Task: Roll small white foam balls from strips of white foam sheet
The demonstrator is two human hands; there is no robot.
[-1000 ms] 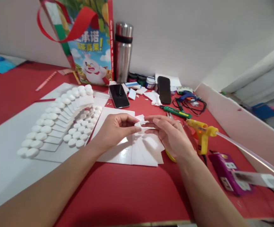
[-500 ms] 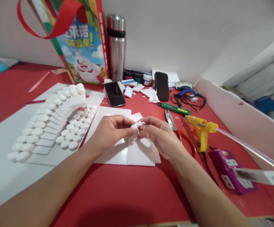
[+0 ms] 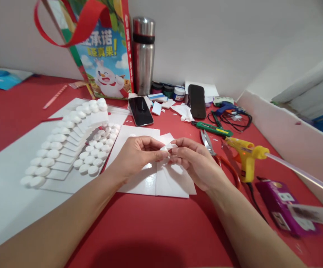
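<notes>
Red table (image 3: 156, 216) across the lower frame — pale wall (image 3: 200, 41) along the top, low white ledge (image 3: 284, 128) at right, soft shadow (image 3: 139, 255) bottom centre.

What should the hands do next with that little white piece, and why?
Perhaps gently pinch the small white piece together: the left hand and right hand both have fingertips on it, and its edges look uneven above the white sheets.

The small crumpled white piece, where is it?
Centre of the head view: the white piece is held between left hand and right hand, over flat white sheets.
</notes>
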